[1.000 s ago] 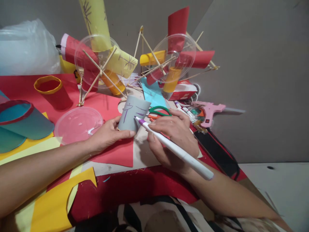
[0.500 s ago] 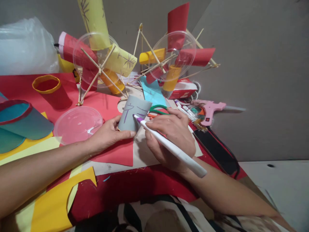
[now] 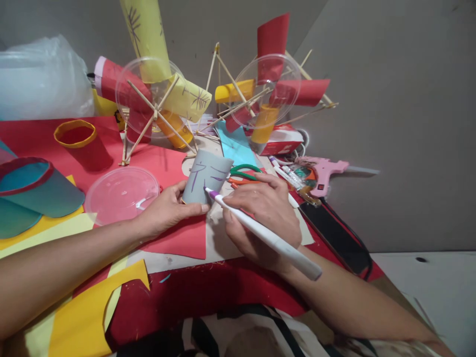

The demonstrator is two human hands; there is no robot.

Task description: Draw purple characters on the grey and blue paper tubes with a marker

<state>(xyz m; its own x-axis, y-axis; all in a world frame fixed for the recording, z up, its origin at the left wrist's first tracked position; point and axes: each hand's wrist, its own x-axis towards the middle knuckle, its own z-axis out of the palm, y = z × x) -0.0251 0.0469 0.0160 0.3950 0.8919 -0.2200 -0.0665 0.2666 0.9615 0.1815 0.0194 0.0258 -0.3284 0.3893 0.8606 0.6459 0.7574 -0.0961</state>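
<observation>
A grey paper tube (image 3: 208, 174) with purple strokes on its side stands slightly tilted over the table's middle. My left hand (image 3: 174, 206) grips it low on the left, thumb across its bottom edge. In my right hand (image 3: 264, 215) is a white marker pen (image 3: 267, 234), its purple tip touching the tube's surface. Just behind my right hand lie green-handled scissors (image 3: 245, 171), partly hidden. A clear round plastic lid (image 3: 121, 193) rests on red paper beside my left wrist.
Two stick frames with clear discs (image 3: 154, 111) and paper tubes stand behind. At left are a red tube (image 3: 89, 151) and a blue-green tube (image 3: 55, 191). A pink glue gun (image 3: 323, 173) and a black phone-like slab (image 3: 334, 238) lie right. Yellow paper (image 3: 82, 317) is in front.
The marker tip has moved down the tube, and another short purple stroke shows below the earlier ones. My left hand keeps its hold. The whole view has shifted slightly.
</observation>
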